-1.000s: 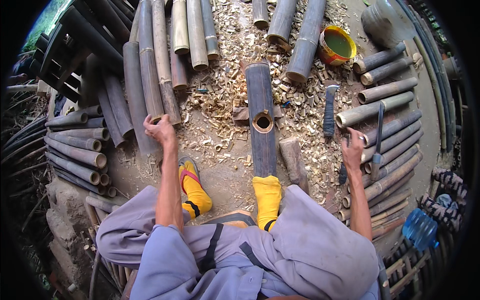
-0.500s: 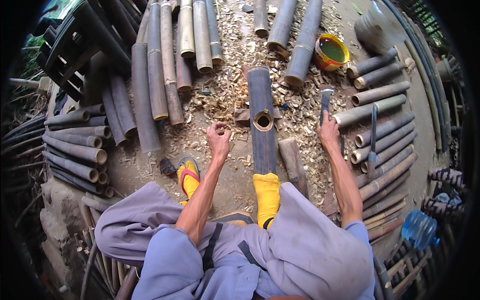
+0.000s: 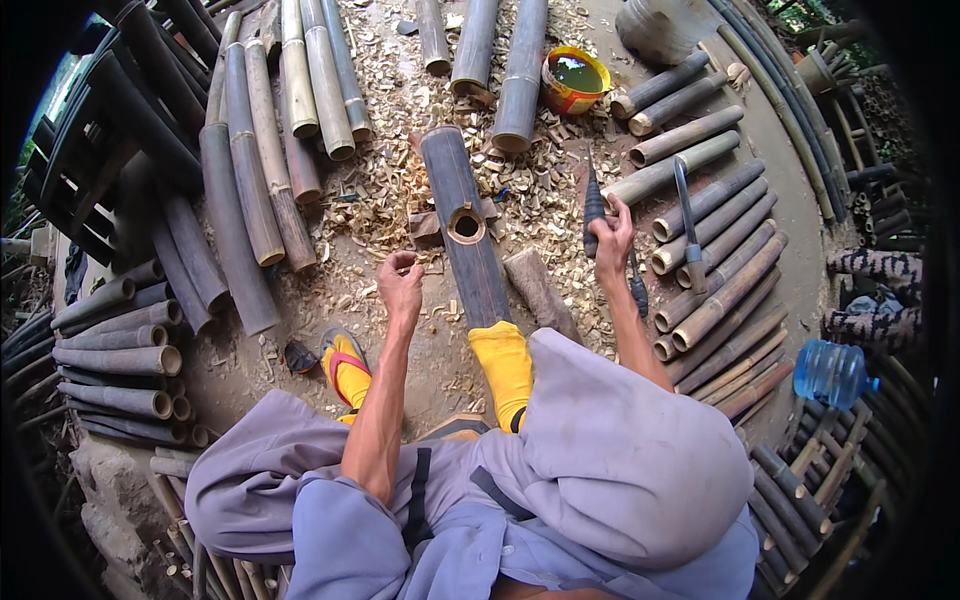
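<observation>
a small yellow and orange bowl (image 3: 574, 80) stands on the ground near the far edge of the chip-strewn patch, holding a dark greenish liquid. a blue plastic water bottle (image 3: 832, 372) lies on its side at the right, partly behind stacked bamboo; what is in it cannot be made out. a grey rounded pot (image 3: 665, 28) sits at the far right, cut off by the frame's top edge.

the dark bamboo section (image 3: 465, 230) lies lengthwise in the middle of the ground, running away from the person, with a round hole cut in its upper face. its near end is pinned under a foot in a yellow sock (image 3: 503, 365). the other foot, in a yellow and red sandal (image 3: 347, 365), rests on the ground to the left.

the left hand (image 3: 401, 285) hovers just left of the bamboo section, fingers curled loosely inward and gripping nothing that can be seen. the right hand (image 3: 611, 240) reaches out to the right of the section and is clenched around a dark pointed tool (image 3: 594, 205), whose tip points away from the person; its lower part is hidden by the hand.

a hammer-like tool (image 3: 687, 225) lies on a row of bamboo pieces (image 3: 715, 290) at the right. wood chips (image 3: 385, 180) cover the ground around the section. a short wooden block (image 3: 540, 295) lies just right of it.
</observation>
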Demonstrator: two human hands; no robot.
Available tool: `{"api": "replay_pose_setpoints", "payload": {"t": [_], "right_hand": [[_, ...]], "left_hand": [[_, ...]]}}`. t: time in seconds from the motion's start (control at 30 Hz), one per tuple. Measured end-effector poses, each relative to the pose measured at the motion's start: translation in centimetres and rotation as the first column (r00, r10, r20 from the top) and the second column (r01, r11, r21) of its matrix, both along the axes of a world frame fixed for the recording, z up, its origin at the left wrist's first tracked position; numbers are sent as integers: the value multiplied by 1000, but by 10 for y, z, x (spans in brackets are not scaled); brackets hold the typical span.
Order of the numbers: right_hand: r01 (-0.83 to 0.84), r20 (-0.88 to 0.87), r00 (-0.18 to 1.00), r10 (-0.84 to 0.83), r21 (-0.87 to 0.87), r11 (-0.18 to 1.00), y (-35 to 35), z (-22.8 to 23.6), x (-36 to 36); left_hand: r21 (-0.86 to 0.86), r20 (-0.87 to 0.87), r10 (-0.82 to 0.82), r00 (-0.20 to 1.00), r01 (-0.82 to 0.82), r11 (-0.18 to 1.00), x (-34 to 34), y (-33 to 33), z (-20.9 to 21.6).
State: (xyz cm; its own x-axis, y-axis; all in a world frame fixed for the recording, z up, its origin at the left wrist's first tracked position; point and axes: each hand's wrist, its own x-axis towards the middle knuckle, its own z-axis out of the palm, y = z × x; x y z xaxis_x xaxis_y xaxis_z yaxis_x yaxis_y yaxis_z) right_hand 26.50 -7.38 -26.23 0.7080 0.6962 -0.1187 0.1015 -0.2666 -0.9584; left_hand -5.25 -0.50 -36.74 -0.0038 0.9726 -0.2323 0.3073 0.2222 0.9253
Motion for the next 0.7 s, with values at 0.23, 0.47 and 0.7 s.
{"api": "replay_pose_setpoints", "payload": {"t": [0.23, 0.47, 0.7], "right_hand": [[62, -939, 327, 105, 132, 989, -39, 40, -73], [-232, -631, 732, 256, 122, 965, -46, 37, -134], [-245, -383, 887, 256, 79, 966, -53, 46, -135]], "left_hand": [[-198, 218, -94, 971, 139, 970, 32, -7, 30], [-156, 252, -32, 967, 73, 985, 15, -11, 45], [-169, 358, 19, 934, 45, 985, 5, -15, 42]]}}
